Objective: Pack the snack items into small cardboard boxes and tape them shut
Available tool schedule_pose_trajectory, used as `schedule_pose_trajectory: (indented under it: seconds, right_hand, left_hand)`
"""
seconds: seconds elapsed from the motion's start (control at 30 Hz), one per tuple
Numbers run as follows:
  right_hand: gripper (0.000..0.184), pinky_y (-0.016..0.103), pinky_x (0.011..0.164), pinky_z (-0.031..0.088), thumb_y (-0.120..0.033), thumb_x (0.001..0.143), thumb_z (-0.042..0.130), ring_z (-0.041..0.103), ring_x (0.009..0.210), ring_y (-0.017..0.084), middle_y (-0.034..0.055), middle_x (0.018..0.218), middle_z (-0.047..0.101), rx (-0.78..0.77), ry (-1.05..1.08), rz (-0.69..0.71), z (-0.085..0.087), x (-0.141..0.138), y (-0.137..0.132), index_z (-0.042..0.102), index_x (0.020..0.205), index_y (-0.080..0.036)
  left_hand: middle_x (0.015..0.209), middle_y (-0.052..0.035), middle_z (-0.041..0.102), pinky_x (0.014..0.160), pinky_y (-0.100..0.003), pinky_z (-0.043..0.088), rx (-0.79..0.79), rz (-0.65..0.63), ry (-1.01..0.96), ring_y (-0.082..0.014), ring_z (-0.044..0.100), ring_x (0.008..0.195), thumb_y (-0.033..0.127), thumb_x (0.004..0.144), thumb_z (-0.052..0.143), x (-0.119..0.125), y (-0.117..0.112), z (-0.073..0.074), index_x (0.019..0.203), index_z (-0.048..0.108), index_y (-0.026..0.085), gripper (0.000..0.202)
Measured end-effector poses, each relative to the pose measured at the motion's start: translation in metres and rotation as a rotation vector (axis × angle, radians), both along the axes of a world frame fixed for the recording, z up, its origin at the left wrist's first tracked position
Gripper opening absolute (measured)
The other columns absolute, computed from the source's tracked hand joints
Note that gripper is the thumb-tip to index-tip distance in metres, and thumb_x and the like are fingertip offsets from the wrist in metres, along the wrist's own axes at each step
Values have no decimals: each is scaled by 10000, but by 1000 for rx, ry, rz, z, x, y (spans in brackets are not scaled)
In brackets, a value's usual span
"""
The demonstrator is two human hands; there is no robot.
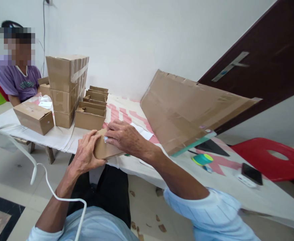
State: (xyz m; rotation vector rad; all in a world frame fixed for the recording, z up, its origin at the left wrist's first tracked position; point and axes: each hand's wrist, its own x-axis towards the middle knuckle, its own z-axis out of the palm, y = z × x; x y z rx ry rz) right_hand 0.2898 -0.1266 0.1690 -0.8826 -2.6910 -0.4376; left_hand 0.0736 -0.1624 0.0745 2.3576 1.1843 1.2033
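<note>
One left grip [85,152] clasps one box [101,149]; right grip [124,136], closure unclear, touches one label [105,138].

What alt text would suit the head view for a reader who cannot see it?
A person's left grip holds a cardboard box by a cloth-covered table while the right grip touches a small whitish sticker on it. Beyond stand stacked boxes and open boxes; another person in purple sits at left.

Left hand [86,152] cupped, forearms [178,177] angled inward, right hand [125,136] with bent fingers [113,134]
</note>
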Motion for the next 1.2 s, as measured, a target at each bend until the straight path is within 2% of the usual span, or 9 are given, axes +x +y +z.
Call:
schedule_pose_trajectory:
  seconds: [0.2, 0.33, 0.53, 0.8, 1.03, 1.2]
  right_hand:
    - [158, 357, 819, 421, -223, 1027, 702, 578, 951, 231, 78, 981, 704, 40, 16, 109, -2, 6, 2, 738, 874, -203]
    - [144, 354, 813, 409, -226, 1026, 703, 576, 952, 228, 79, 999, 707, 64, -20, 132, -2, 9, 3, 739, 889, -204]
    - [268, 360, 801, 385, -179, 1070, 588, 549, 897, 220, 81, 927, 694, 125, -72, 144, -7, 6, 5, 715, 835, -189]
    - [166, 350, 803, 396, -207, 1030, 687, 558, 930, 221, 74, 962, 690, 32, -69, 157, 0, 7, 4, 718, 868, -189]
    - [338, 353, 786, 383, -172, 1101, 513, 528, 869, 217, 71, 874, 657, 47, -69, 146, -2, 4, 3, 680, 808, -195]
    - [297, 363, 801, 443, -190, 1093, 526, 565, 862, 230, 80, 871, 666, 17, 84, 165, -8, 6, 6, 681, 840, -199]
  left_hand:
    - [1592, -216, 491, 1171, -613, 433, -12, -1, 6, -440, 469, 1515, 271, 624, 965, 0, 0, 1, 1469, 516, 246, 957]
    - [1595, -221, 492, 1170, -615, 435, -6, -2, 15, -435, 471, 1518, 261, 621, 966, 0, 0, 1, 1466, 506, 239, 963]
    - [1592, -236, 493, 1183, -624, 424, -2, -8, 16, -437, 471, 1521, 275, 621, 977, -1, 1, 0, 1457, 503, 223, 961]
    - [1592, -229, 494, 1179, -618, 435, -4, -16, 12, -442, 471, 1518, 276, 606, 985, 0, 2, 0, 1455, 520, 222, 969]
    - [1607, -238, 485, 1172, -616, 428, -20, -18, 39, -440, 462, 1526, 281, 628, 970, 0, 1, 2, 1458, 511, 219, 951]
    - [1616, -227, 477, 1176, -624, 422, -29, -19, 46, -442, 455, 1533, 275, 632, 966, 0, 0, 2, 1464, 504, 238, 953]
